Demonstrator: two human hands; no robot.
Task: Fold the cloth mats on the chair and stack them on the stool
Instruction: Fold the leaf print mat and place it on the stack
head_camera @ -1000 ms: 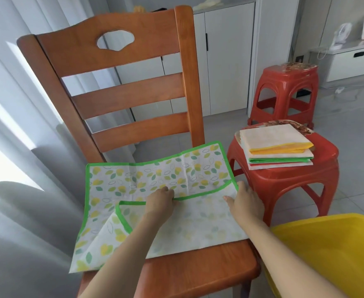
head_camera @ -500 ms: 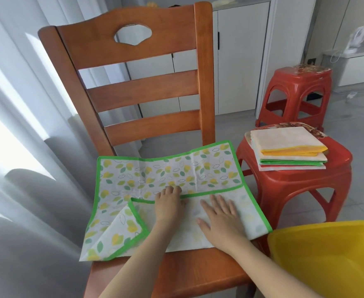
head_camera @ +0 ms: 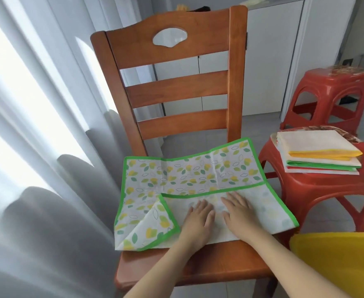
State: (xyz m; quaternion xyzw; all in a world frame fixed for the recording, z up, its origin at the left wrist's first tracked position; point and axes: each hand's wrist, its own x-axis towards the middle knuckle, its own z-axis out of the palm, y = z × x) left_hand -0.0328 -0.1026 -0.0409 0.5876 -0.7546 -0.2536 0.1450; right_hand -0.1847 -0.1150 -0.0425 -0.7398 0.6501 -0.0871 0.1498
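A white cloth mat (head_camera: 189, 171) with a green border and a yellow-green leaf print lies on the seat of a wooden chair (head_camera: 176, 91). Its near part is folded back over itself, pale underside up, and its near left corner is creased. My left hand (head_camera: 198, 218) and my right hand (head_camera: 239, 214) lie flat side by side on the folded flap, fingers spread, holding nothing. To the right stands a red plastic stool (head_camera: 318, 190) with a stack of folded mats (head_camera: 318, 151) on top.
A second red stool (head_camera: 329, 93) stands farther back on the right. A yellow plastic tub (head_camera: 336, 263) sits at the lower right, close to the chair's front corner. Sheer grey curtains (head_camera: 37, 147) hang along the left. White cabinets (head_camera: 269, 61) are behind the chair.
Both hands let go of the flap's green edge and moved back toward me, flattening on the folded part. The view shifted left, so chair and stools sit farther right.
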